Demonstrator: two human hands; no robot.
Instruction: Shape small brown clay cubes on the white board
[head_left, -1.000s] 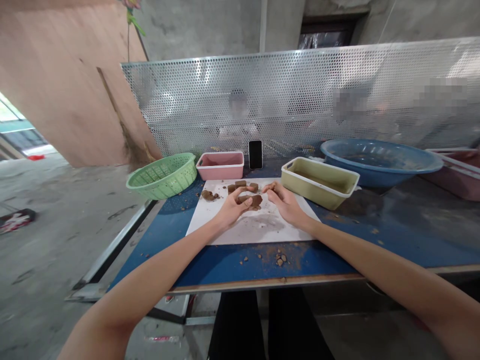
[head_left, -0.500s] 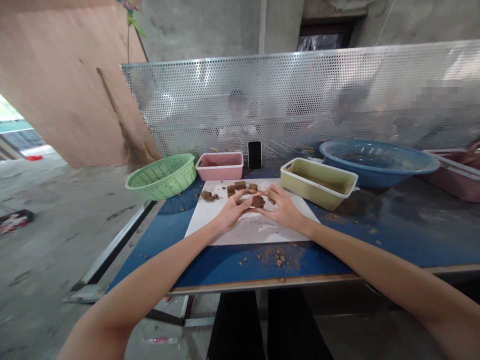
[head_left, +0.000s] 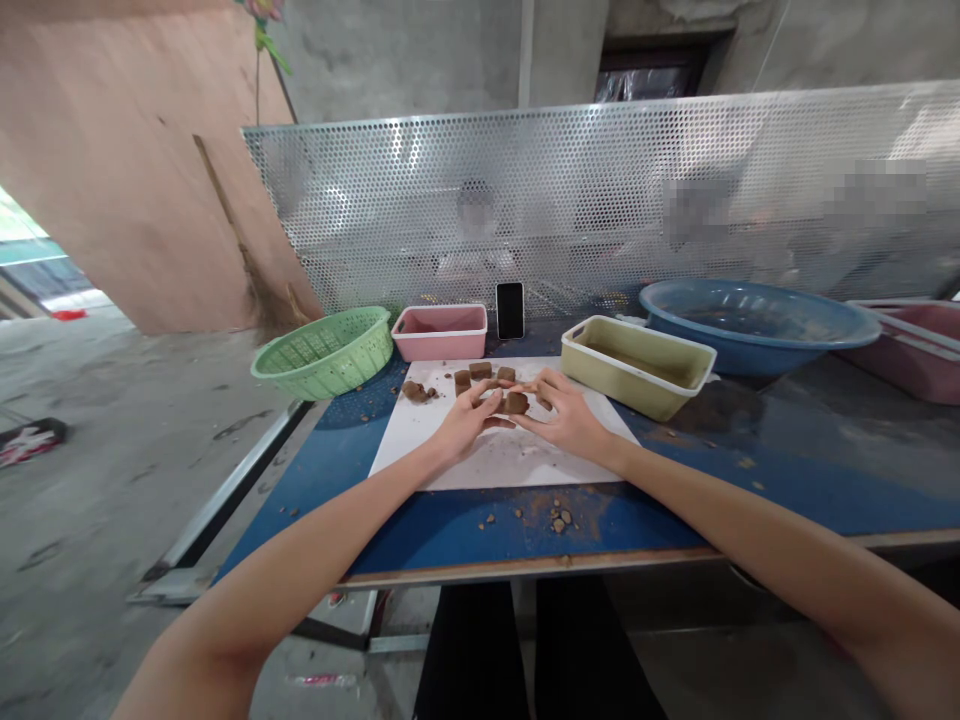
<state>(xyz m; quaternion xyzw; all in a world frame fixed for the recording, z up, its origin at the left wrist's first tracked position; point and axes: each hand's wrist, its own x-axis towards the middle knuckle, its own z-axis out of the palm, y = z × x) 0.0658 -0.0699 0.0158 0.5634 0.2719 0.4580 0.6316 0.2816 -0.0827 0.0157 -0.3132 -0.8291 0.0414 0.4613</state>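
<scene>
A brown lump that looks like clay [head_left: 516, 403] is held between my two hands above a white board [head_left: 517, 465]. My left hand [head_left: 466, 420] grips its left side with thumb and fingers, the lower fingers a little apart from it. On the other side, my right hand [head_left: 561, 412] has its fingers curled around the lump's right end. Several small brown blocks [head_left: 480, 370] stand on the board just behind my hands, partly hidden by them. A rough crumbled brown piece [head_left: 414, 391] lies at the board's left.
Behind the board are a green basket [head_left: 330, 365], a pink bin [head_left: 442, 345], a propped phone [head_left: 510, 310] and a yellow-green bin [head_left: 637, 375]. A blue basin [head_left: 750, 335] stands farther right. Crumbs [head_left: 559, 518] lie near the table's front edge. A perforated metal screen [head_left: 555, 210] rises behind.
The lump has turned slightly between my fingers, and my left hand's lower fingers have moved a bit away from it. At the far right, another person's hand has left the pinkish bin.
</scene>
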